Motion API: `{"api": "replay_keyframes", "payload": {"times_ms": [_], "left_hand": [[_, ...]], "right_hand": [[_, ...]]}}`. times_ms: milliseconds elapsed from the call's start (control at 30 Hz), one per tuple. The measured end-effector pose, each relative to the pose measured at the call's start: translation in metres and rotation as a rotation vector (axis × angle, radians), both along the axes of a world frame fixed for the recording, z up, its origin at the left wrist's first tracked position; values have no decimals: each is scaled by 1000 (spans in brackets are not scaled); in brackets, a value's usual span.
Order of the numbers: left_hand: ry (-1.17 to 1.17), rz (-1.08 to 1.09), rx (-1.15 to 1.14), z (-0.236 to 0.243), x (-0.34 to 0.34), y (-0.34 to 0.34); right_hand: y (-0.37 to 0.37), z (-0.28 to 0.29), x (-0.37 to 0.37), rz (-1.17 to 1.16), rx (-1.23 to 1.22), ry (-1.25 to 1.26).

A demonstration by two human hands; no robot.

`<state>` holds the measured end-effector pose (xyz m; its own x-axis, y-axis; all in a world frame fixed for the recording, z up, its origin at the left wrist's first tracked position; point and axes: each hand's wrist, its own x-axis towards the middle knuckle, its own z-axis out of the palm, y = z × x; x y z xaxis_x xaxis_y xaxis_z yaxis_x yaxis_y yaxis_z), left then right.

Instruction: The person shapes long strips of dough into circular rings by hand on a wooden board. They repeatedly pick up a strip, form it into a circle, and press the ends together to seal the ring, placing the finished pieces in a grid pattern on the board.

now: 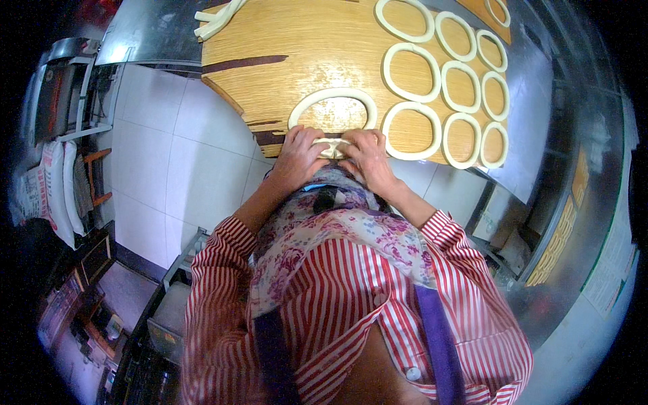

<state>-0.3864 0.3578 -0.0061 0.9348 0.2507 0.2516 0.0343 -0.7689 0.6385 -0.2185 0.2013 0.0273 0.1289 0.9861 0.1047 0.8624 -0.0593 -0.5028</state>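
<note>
A pale dough ring lies at the near edge of a wooden board, its far side a smooth arch. My left hand and my right hand are side by side on its near part, fingers curled and closed on the dough. Between my fingertips the dough looks pressed and uneven. Part of it is hidden under the fingers. To the right of my right hand, several finished-looking oval dough rings lie flat in rows, apart from the one I hold.
Dough strips lie at the board's far left corner. Dark stripes cross the board's left side. Beyond its right edge is a shiny metal surface. White sacks stand at the left, above a tiled floor.
</note>
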Motion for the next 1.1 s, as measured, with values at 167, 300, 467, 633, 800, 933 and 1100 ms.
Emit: {"api": "replay_keyframes", "payload": {"times_ms": [167, 300, 467, 633, 800, 933, 1100], "left_hand": [[5, 34, -26, -7, 6, 0], [-13, 66, -32, -17, 8, -2], [-25, 83, -52, -12, 11, -5], [-20, 120, -57, -10, 13, -10], [-36, 127, -62, -16, 15, -14], [1, 125, -44, -18, 16, -13], [110, 109, -72, 1, 10, -8]], "right_hand": [[8, -6, 6, -38, 16, 56], [10, -9, 4, -102, 5, 89], [12, -8, -3, -186, 53, 119], [16, -12, -10, -213, 105, 128], [16, -20, -17, -228, 122, 151], [15, -24, -15, -196, 77, 161], [12, -6, -9, -144, -21, 175]]}}
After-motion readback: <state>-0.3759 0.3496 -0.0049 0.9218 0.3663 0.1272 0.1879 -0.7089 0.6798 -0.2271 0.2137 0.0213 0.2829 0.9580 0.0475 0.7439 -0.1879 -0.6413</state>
